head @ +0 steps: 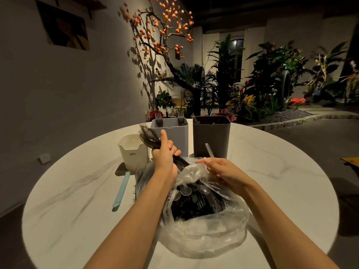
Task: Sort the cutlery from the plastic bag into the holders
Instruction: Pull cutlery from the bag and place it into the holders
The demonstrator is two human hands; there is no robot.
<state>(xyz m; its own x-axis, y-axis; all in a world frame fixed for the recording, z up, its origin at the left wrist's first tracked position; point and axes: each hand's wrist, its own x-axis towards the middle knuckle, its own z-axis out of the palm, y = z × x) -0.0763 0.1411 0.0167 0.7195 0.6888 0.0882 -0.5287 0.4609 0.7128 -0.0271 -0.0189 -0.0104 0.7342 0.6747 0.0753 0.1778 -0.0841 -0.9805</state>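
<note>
Nearest me is the plastic bag (202, 226), mouth open, lying on the round surface (68, 200). Inside: a dark heap of cutlery (192, 202), mostly spoon bowls showing; too tangled & dim to count.

My right hand (223, 171) sits at the bag's far rim, fingers curled, pinching 1 clear piece (209, 150) that sticks up, prob. a knife or a handle, can't tell which. My left hand (165, 158) grips a bundle of dark forks (149, 138), thumb up, tines fanned toward the holders. Maybe 5-6 in the bunch, not sure.

Left of the bag, 1 pale blue utensil (121, 189) lies flat on the surface, apart from everything.

Farther: 3 holders. White cup-type holder (132, 154) on the left, looks empty from here. Blue-grey holder (171, 134) in the middle w/ 2 forks (180, 118) standing tines up. Dark grey holder (211, 136) on the right, something low inside, can't make it out.

Step in hand, I judge: drop the fork bundle into the blue-grey holder since forks are already there. Doing it well: square the handles first, tip handles down, lower over the opening rather than toss, so tines don't snag the rim or tip the holder. Keep the right hand's piece separate; ID it before picking a holder.
</note>
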